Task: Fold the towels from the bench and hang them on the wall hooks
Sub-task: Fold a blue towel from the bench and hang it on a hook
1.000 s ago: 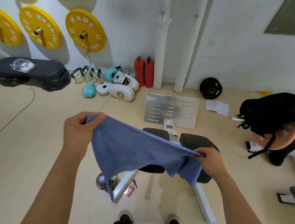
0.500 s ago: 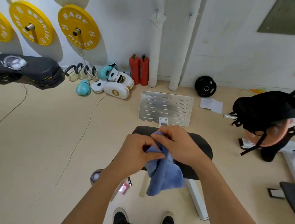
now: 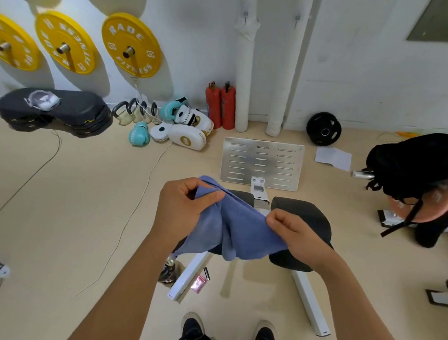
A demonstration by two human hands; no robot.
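Blue towel [image 3: 242,225] hangs between my hands above the desk [image 3: 305,217], long axis left-right; left hand [image 3: 184,207] and right hand [image 3: 293,233] fingers pinch its top edge, now spread apart after meeting.

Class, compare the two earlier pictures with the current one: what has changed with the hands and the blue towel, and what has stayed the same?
The left hand and right hand, pressed together half a second ago, have drawn apart sideways, stretching the now doubled blue towel between them. A second ago it was spread wider, unfolded. Both hands kept pinching the towel; it stayed above the bench.
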